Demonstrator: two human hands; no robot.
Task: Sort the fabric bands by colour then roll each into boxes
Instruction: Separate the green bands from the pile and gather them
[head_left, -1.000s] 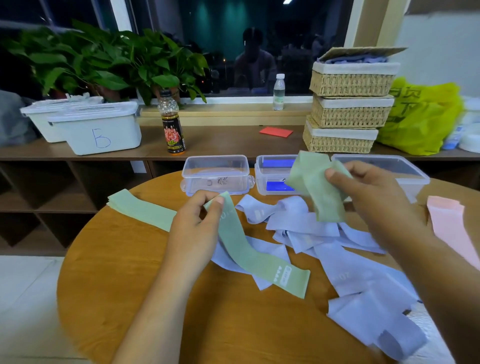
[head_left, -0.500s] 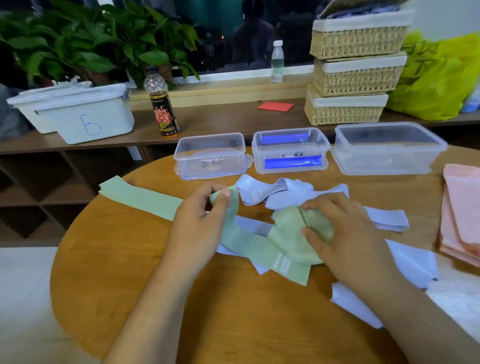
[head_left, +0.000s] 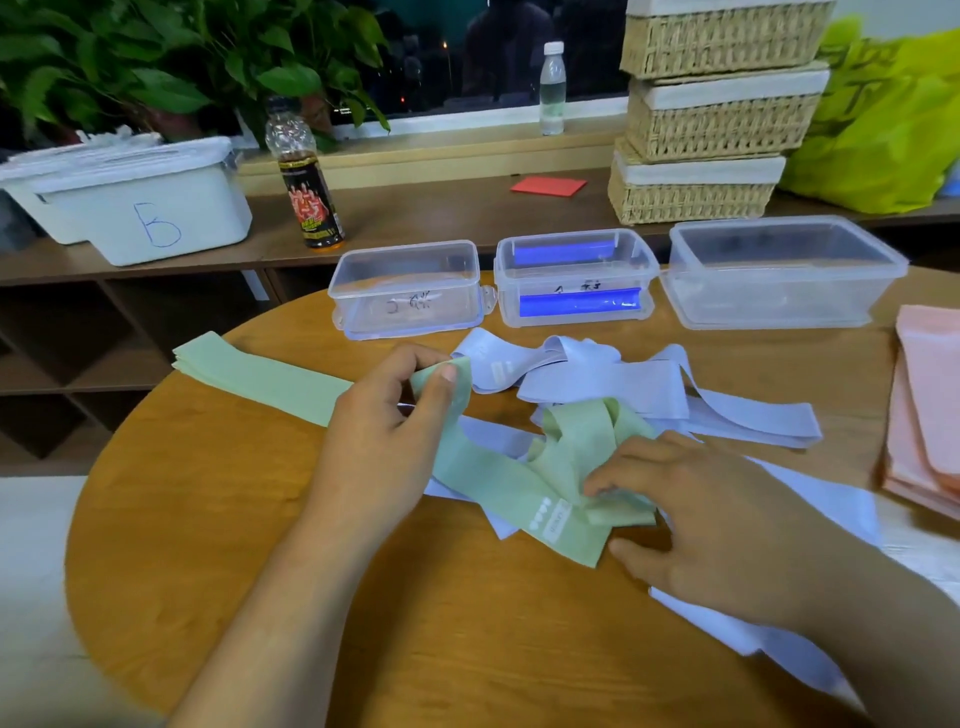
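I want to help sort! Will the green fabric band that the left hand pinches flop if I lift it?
Probably floppy: the green fabric band drapes limply from the left hand. Likely light: a fingertip pinch lifts its end.

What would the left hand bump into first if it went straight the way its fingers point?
Probably the lilac bands heaped just beyond it. The left hand, pinching a green band, points up and right toward them. A clear box sits farther on, though depth is unclear.
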